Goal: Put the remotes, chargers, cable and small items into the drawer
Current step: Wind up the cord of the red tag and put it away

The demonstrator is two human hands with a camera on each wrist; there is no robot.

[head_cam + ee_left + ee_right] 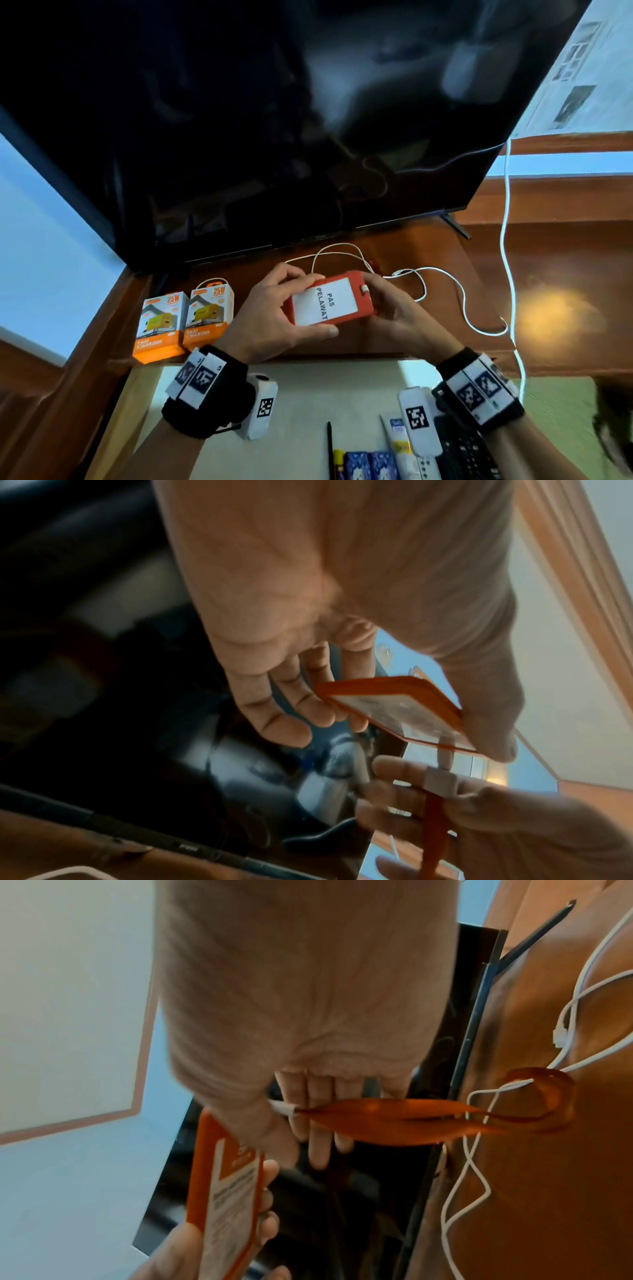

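Both hands hold a red card holder (pixel 331 301) in the air above the wooden desk (pixel 428 246), in front of the television (pixel 260 120). The left hand (pixel 274 318) grips its left end — thumb below, fingers over the far edge. The right hand (pixel 397 308) pinches the right end at the white clip (pixel 365 288). Its long axis runs left to right; the card faces up. The red strap (pixel 411 1118) trails onto the desk among the white cable (pixel 445 284). Two orange charger boxes (pixel 185 322) stand upright near the left.
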